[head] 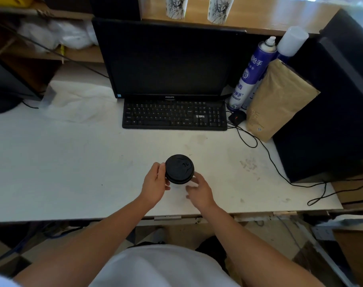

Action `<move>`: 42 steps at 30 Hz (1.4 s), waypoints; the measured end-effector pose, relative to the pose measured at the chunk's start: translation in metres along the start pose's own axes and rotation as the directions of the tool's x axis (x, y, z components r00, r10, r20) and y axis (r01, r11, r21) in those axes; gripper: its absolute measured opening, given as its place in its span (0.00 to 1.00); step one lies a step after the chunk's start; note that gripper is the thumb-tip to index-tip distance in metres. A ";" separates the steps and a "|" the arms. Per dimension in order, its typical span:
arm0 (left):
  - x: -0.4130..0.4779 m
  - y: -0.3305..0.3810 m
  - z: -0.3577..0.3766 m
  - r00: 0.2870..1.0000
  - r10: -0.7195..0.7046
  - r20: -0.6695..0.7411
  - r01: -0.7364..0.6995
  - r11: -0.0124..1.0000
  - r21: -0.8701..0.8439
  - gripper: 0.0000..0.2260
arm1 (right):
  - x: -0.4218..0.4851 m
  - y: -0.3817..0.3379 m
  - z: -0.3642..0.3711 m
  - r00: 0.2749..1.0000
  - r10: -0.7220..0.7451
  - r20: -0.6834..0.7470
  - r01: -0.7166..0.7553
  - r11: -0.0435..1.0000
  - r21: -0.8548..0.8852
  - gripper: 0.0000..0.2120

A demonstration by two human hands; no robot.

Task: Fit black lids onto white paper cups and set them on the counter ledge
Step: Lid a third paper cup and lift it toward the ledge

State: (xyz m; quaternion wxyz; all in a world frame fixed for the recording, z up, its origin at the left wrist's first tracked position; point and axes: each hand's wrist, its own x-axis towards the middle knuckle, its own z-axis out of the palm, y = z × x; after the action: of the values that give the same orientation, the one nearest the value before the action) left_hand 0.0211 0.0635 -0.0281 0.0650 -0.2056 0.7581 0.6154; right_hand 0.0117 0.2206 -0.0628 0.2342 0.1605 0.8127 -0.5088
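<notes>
A white paper cup (pixel 179 184) stands on the white desk (pixel 72 162) in front of me, with a black lid (pixel 179 168) on top of it. My left hand (pixel 155 182) grips the cup and the lid's left edge, thumb against the lid. My right hand (pixel 198 191) is at the cup's right side with its fingers loosely curled toward the cup wall; its contact with the cup is blurred. Two printed white cups (pixel 176 7) (pixel 218 9) stand on the wooden counter ledge (pixel 269 17) above the monitor; their tops are cut off by the frame.
A black monitor (pixel 168 59) and keyboard (pixel 174 116) sit behind the cup. To the right are a blue spray can (pixel 252 73), a brown paper bag (pixel 280 100), a mouse (pixel 237 117) with trailing cables, and a black box (pixel 329 112). Crumpled white plastic (pixel 79 104) lies at left.
</notes>
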 end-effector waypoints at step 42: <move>0.017 -0.103 -0.028 0.998 -0.044 0.048 -0.024 0.435 0.900 0.44 | -0.017 -0.213 -0.082 0.758 -0.421 0.499 0.241 -0.529 -0.813 0.34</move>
State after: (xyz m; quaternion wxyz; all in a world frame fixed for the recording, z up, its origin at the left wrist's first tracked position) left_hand 0.0508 0.0166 -0.1212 0.1924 -0.1243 0.9654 0.1244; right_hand -0.0979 0.2024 0.1375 0.0219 -0.3617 0.8690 0.3369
